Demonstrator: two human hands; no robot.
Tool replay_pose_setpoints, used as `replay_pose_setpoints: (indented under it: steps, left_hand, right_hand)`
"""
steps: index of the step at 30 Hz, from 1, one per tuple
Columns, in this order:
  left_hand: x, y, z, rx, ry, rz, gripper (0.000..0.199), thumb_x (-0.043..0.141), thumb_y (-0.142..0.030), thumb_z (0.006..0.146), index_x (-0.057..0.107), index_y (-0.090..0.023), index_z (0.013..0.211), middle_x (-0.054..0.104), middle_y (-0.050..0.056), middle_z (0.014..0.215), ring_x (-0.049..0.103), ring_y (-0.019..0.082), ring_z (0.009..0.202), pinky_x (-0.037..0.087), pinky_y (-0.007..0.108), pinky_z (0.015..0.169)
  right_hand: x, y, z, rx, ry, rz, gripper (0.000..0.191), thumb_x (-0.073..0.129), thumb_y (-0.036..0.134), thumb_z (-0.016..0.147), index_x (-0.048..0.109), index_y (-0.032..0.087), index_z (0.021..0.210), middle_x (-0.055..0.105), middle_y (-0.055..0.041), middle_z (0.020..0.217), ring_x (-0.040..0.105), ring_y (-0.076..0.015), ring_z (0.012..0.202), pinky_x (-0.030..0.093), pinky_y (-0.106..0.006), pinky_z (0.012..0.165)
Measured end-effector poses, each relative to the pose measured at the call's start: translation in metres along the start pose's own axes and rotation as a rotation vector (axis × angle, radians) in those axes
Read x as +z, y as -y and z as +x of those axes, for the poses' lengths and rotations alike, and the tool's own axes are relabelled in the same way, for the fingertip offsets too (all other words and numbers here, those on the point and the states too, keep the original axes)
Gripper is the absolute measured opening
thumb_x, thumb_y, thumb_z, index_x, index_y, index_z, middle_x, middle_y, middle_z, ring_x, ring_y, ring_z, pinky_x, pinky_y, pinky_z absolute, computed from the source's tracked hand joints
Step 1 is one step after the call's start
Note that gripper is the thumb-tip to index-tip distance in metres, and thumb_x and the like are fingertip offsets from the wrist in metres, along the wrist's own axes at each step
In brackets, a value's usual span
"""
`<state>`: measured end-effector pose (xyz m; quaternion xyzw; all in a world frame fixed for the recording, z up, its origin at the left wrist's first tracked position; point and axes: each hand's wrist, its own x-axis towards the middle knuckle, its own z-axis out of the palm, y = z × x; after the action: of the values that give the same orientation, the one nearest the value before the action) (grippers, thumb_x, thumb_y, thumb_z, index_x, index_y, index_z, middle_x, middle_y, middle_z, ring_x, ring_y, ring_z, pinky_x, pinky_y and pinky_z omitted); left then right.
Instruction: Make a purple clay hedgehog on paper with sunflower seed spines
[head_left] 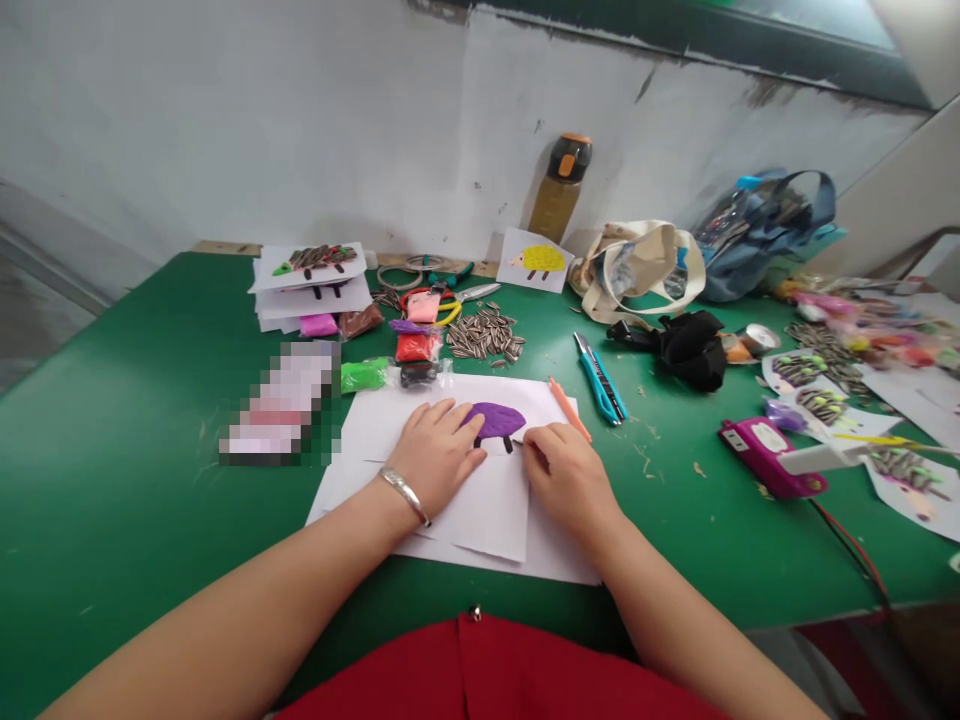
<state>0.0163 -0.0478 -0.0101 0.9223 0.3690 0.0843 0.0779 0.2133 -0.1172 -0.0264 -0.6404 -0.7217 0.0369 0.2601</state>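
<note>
White paper sheets (480,515) lie before me, the top one bearing a flat purple oval (499,420) with two short black legs (508,444) below it. My left hand (436,455) rests spread on the paper, its fingertips at the oval's left edge. At the oval's right side, my right hand (566,475) has its fingers pinched together on the sheet; what they hold, if anything, is too small to name. An orange strip (570,408) lies just beyond it, with a blue cutter (600,380) farther right. Sunflower seeds (487,333) are heaped behind the paper.
Clay packets (418,347), scissors (476,292) and stacked hedgehog pictures (311,285) stand behind. A yellow hedgehog card (535,260) leans near a bottle (561,190). Bags (641,270), a black cloth (694,350) and a magenta device (772,457) are to the right.
</note>
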Motion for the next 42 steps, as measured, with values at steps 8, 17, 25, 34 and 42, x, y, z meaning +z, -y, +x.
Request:
replay_pose_setpoints:
  steps: [8, 17, 25, 34, 42]
  left_hand:
    - [0.000, 0.001, -0.004, 0.005, -0.031, -0.052, 0.043, 0.056, -0.036, 0.093, 0.057, -0.011, 0.128, 0.053, 0.020, 0.137, 0.048, 0.033, 0.125, 0.037, 0.052, 0.107]
    - [0.002, 0.008, -0.007, 0.043, -0.034, -0.080, 0.036, 0.051, -0.025, 0.092, 0.059, -0.012, 0.125, 0.057, 0.016, 0.131, 0.046, 0.033, 0.127, 0.036, 0.052, 0.112]
    - [-0.016, 0.019, -0.008, 0.050, -0.092, -0.084, 0.032, 0.050, -0.021, 0.093, 0.064, -0.015, 0.121, 0.062, 0.014, 0.128, 0.049, 0.032, 0.127, 0.040, 0.052, 0.110]
    - [-0.029, 0.036, -0.005, 0.118, -0.020, -0.151, 0.033, 0.042, -0.019, 0.095, 0.068, -0.018, 0.116, 0.069, 0.007, 0.118, 0.061, 0.021, 0.112, 0.048, 0.036, 0.102]
    - [-0.024, 0.027, -0.004, 0.224, 0.115, -0.084, 0.034, 0.052, -0.026, 0.094, 0.060, -0.017, 0.125, 0.062, 0.013, 0.122, 0.055, 0.028, 0.116, 0.045, 0.045, 0.102]
  right_hand:
    - [-0.008, 0.015, 0.000, -0.018, -0.071, 0.040, 0.020, 0.047, 0.018, 0.095, 0.065, 0.020, 0.086, 0.064, -0.0056, 0.080, 0.058, -0.0204, 0.081, 0.043, -0.033, 0.077]
    - [0.009, 0.033, 0.005, -0.090, 0.045, -0.054, 0.023, 0.047, 0.021, 0.096, 0.060, 0.020, 0.077, 0.061, -0.0044, 0.074, 0.055, -0.0197, 0.074, 0.038, -0.032, 0.067]
    - [0.012, 0.032, 0.007, -0.097, 0.019, -0.158, 0.025, 0.046, 0.020, 0.095, 0.059, 0.020, 0.074, 0.059, -0.0044, 0.072, 0.052, -0.0191, 0.070, 0.034, -0.032, 0.065]
    - [0.011, 0.029, 0.003, -0.131, 0.041, -0.111, 0.022, 0.045, 0.015, 0.094, 0.062, 0.019, 0.080, 0.060, -0.0060, 0.077, 0.052, -0.0208, 0.076, 0.038, -0.032, 0.070]
    - [0.007, 0.031, 0.005, -0.076, 0.040, -0.097, 0.021, 0.044, 0.016, 0.095, 0.061, 0.020, 0.084, 0.061, -0.0053, 0.077, 0.055, -0.0197, 0.075, 0.037, -0.031, 0.067]
